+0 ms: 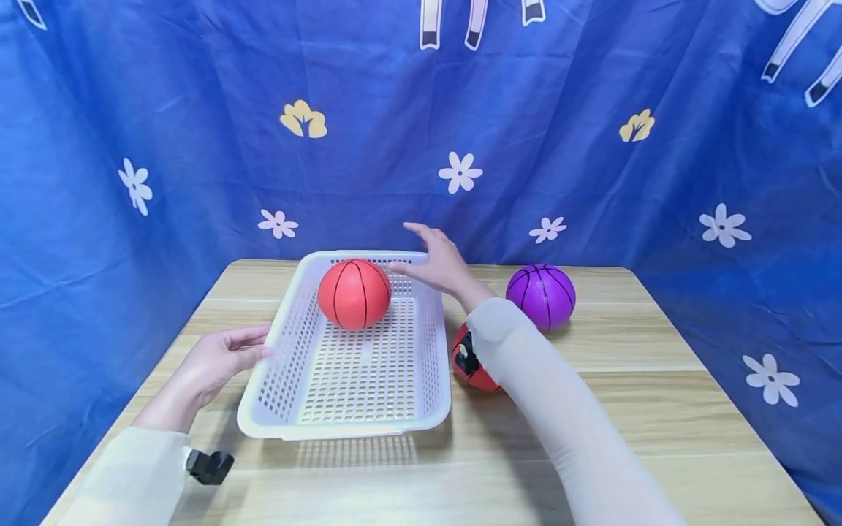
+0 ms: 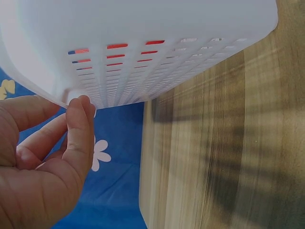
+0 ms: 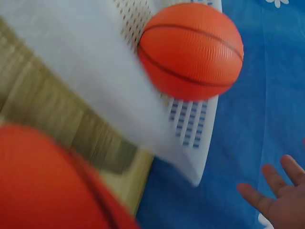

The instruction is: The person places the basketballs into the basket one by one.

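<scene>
A white plastic basket [image 1: 421, 409] with perforated walls stands over the wooden table, and a patterned shadow falls below its near edge. My left hand [image 1: 220, 365] pinches the rim at its left side, fingers and thumb [image 2: 78, 129] on the edge. Inside, toward the far end, lies an orange-red toy basketball [image 1: 354, 294]. My right hand [image 1: 437, 261] is above the far right corner of the basket, fingers spread, holding nothing. In the right wrist view those fingers [image 3: 271, 195] are apart from the ball. Under my right forearm, a second red ball [image 1: 479, 371] is partly hidden.
A purple toy basketball [image 1: 541, 296] sits toward the back right of the wooden table [image 1: 658, 424]. Behind the table hangs a blue curtain [image 1: 368, 153] with flowers and animal legs printed on it. Black wrist cameras [image 1: 209, 466] sit at the sleeves.
</scene>
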`<state>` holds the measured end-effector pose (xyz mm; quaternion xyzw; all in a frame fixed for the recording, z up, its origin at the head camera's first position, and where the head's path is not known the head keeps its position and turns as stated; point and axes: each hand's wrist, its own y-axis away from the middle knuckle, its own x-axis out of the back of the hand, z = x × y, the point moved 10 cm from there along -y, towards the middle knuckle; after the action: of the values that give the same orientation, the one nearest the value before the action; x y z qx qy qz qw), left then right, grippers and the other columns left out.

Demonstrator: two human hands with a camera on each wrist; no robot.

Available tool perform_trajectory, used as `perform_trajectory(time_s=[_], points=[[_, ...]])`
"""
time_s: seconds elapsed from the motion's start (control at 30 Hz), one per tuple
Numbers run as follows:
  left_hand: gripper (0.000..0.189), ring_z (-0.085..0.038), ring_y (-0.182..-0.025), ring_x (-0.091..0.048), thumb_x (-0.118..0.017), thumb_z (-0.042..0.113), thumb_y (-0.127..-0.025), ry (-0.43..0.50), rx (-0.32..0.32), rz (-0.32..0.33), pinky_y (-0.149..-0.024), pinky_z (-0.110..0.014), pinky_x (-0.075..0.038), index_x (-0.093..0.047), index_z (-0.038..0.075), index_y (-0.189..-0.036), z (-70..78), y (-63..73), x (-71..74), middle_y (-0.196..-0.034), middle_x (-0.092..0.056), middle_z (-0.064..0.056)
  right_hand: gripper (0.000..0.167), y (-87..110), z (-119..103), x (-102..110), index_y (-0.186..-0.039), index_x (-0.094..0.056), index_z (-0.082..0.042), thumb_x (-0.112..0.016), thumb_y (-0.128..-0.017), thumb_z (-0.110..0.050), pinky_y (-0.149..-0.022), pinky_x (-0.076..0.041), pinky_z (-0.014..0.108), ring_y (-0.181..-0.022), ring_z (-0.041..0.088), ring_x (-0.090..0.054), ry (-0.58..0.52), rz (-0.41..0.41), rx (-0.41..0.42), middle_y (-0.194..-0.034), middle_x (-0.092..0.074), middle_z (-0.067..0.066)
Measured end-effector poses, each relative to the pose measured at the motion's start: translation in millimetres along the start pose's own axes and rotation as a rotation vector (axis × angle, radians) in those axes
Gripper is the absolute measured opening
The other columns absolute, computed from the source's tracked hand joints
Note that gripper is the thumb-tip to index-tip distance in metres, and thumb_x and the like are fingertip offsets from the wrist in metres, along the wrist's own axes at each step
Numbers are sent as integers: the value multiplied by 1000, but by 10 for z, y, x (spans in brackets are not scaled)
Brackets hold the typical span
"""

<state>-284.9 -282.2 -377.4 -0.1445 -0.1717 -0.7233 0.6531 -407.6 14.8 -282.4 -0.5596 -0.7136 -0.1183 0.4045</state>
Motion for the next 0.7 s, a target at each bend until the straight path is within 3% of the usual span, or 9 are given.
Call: perform_trajectory(time_s=[0.33, 0.7], points=[[57, 4, -90, -58, -65, 12, -92, 6, 0, 0, -78, -14, -48, -39, -15, -135, -8, -11, 9, -128, -50, -32, 68, 117, 332, 439, -140, -48, -17, -70, -83, -47, -99, -41, 40, -121, 27, -48, 80, 94, 22, -138, -47, 9], [56, 2, -89, -59, -64, 10, -92, 10, -4, 0, -78, -15, -49, -40, -16, -135, 5, -2, -3, -126, -51, -33, 69, 279, 805, 836, -140, -48, -16, -65, -85, -53, -101, -38, 47, -124, 28, -44, 133, 148, -77, -140, -44, 13]])
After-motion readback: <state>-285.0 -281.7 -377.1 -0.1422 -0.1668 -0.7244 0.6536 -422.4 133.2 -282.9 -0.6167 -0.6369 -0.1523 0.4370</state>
